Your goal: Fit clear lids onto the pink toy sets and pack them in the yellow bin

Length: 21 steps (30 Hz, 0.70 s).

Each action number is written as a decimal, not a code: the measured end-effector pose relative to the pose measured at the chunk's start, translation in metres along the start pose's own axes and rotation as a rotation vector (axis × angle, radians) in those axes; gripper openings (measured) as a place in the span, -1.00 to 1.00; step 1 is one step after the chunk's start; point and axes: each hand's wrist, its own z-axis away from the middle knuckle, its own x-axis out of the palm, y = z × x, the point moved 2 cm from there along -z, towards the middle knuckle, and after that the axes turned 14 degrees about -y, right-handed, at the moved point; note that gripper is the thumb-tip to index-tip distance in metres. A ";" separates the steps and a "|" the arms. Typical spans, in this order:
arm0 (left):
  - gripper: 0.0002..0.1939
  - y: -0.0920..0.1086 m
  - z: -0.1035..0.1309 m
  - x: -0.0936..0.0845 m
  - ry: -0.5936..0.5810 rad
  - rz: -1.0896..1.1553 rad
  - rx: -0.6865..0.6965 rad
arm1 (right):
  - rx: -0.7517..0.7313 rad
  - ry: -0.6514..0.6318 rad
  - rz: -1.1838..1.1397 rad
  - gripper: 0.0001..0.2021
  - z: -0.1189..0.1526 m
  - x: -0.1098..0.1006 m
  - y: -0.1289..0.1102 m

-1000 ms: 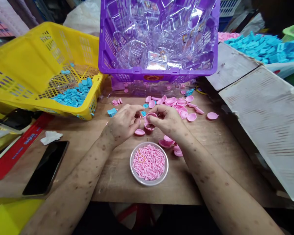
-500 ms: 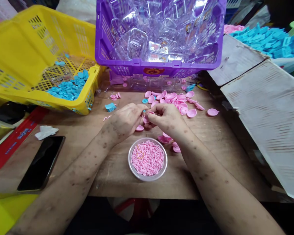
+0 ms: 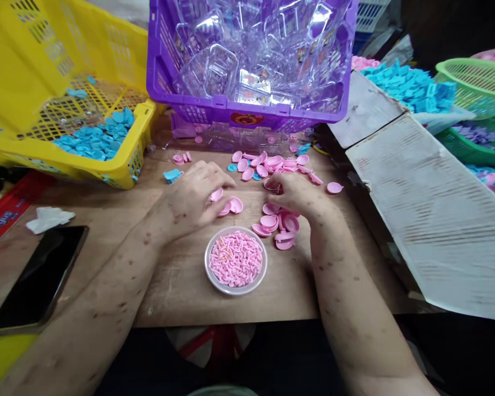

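Hiding part of a pink dish [image 3: 215, 194], left hand [image 3: 192, 197] curls over it.

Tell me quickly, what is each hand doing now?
Left hand: curled over pink discs, grip cannot be told.
Right hand: fingers on the pink disc pile, grip cannot be told.

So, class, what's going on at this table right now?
A person sits at a wooden table sorting small pink plastic discs. The left hand rests over a few discs beside a round clear dish of tiny pink pieces. The right hand reaches into the scattered pile further back. A purple crate of clear plastic shells and a yellow basket holding blue pieces stand behind.
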 end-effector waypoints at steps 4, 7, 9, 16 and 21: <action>-0.86 0.039 0.005 -0.006 -0.360 0.187 0.175 | -0.050 -0.140 -0.022 -0.77 0.007 -0.001 0.003; -0.94 0.044 0.007 0.001 -0.489 0.163 0.137 | -0.005 -0.250 0.069 -0.83 0.012 0.000 -0.001; -0.91 0.041 0.006 0.004 -0.515 0.189 0.133 | -0.002 -0.287 0.135 -0.88 0.012 0.002 -0.004; -0.91 0.038 0.005 0.002 -0.483 0.296 0.176 | -0.166 -0.073 -0.127 -0.94 0.010 -0.003 -0.008; -0.89 0.037 0.005 0.007 -0.488 0.218 0.151 | -0.265 -0.096 -0.333 -0.74 0.002 0.006 -0.014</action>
